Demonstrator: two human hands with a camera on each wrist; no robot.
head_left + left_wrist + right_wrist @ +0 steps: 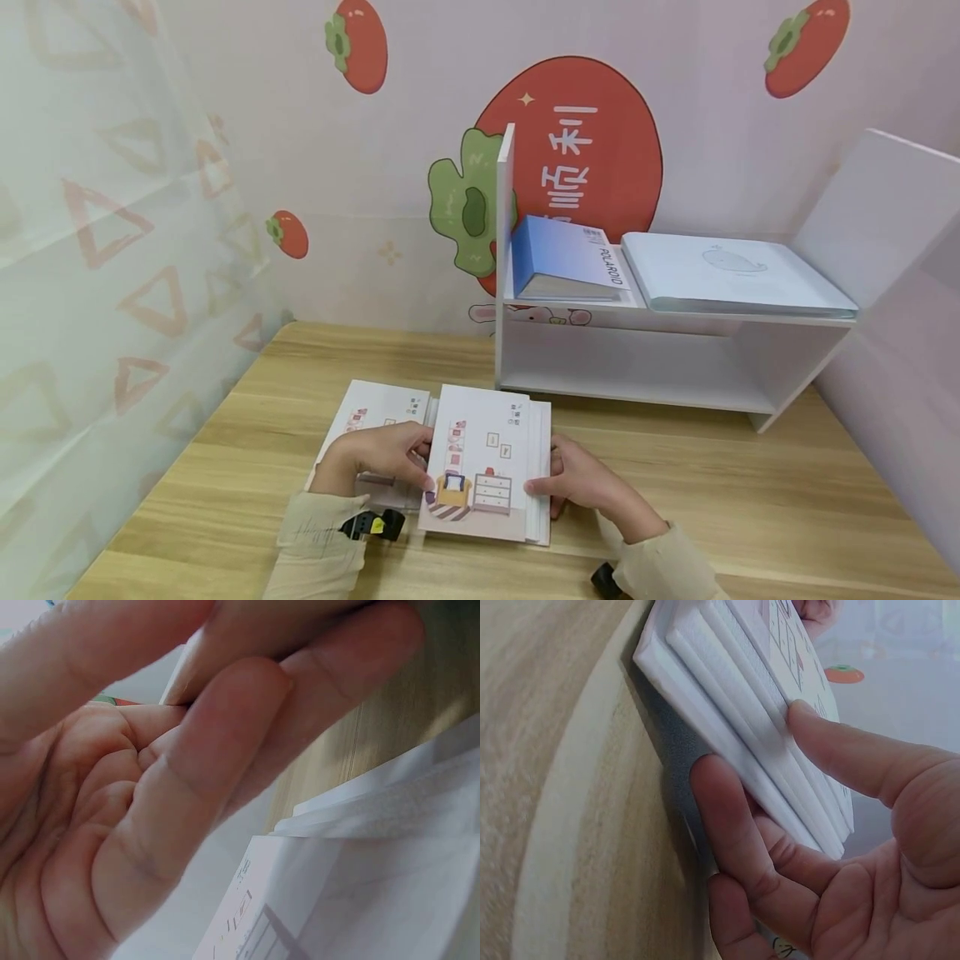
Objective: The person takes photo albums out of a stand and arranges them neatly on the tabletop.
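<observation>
A small stack of white books [480,446], its cover printed with an orange armchair and a chest of drawers, is held between both hands. My left hand [382,454] grips its left edge, thumb on the cover; in the left wrist view the fingers [217,735] curl under it. The right hand [581,479] pinches the right edge, thumb [840,742] on top and fingers underneath. Several slightly offset white page blocks [727,690] show there, tilted over the wood. Under the left forearm lies a second stack of similar books [382,400], partly covered by that hand.
A white desktop shelf [615,354] stands at the back right of the wooden table [225,467]. On its upper board lie a blue-and-white book marked POLAROID [566,254] and a thick pale book with a whale [735,267]. A patterned wall covering hangs behind.
</observation>
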